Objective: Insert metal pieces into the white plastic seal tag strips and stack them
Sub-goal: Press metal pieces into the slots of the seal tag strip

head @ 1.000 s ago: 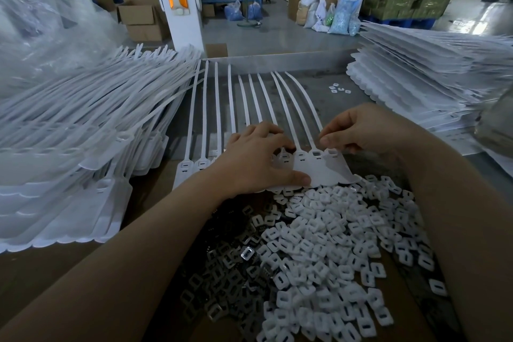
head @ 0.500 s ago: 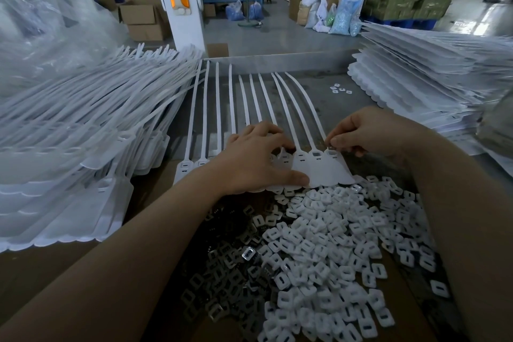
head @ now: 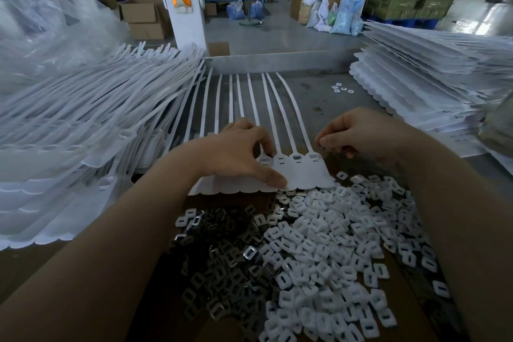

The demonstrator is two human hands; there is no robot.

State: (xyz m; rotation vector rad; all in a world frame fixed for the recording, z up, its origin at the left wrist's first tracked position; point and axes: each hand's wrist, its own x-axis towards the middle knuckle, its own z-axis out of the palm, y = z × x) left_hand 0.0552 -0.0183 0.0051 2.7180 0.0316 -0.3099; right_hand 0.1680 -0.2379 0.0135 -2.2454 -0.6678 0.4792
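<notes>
Left hand point(head: 238, 158) presses flat on the white seal strip point(head: 302, 175), thumb at its scalloped edge; right hand point(head: 358, 133) hovers pinched, perhaps on a small piece. Thin tails fan across the grey bench point(head: 319, 97).

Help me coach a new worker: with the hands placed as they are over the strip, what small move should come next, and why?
Probably bring the right hand down to the rightmost head of the tag strip and seat whatever it pinches. Its fingertips are pinched just above that head, though the piece itself is too small to see, and the left hand already presses the strip flat.
</notes>
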